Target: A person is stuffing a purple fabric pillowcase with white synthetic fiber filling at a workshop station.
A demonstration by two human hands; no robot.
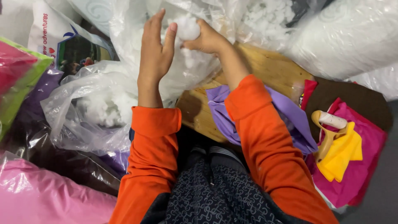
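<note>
Wooden table [265, 66] bears purple cloth [290, 116], brown [352, 99] and pink fabric [365, 174]

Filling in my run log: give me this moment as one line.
left hand: open against clear plastic bag | right hand: gripping white fluffy stuffing clump | nearby: purple cloth on wooden board

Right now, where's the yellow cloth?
In the head view the yellow cloth lies at the right, on the pink fabric, partly under a tan scissor-like tool.

Small sewing or toy-stuffing workshop. Clear bags of white stuffing [103, 103] crowd the wooden table [265, 66]. Coloured fabric pieces [352, 166] lie on its right end.
</note>
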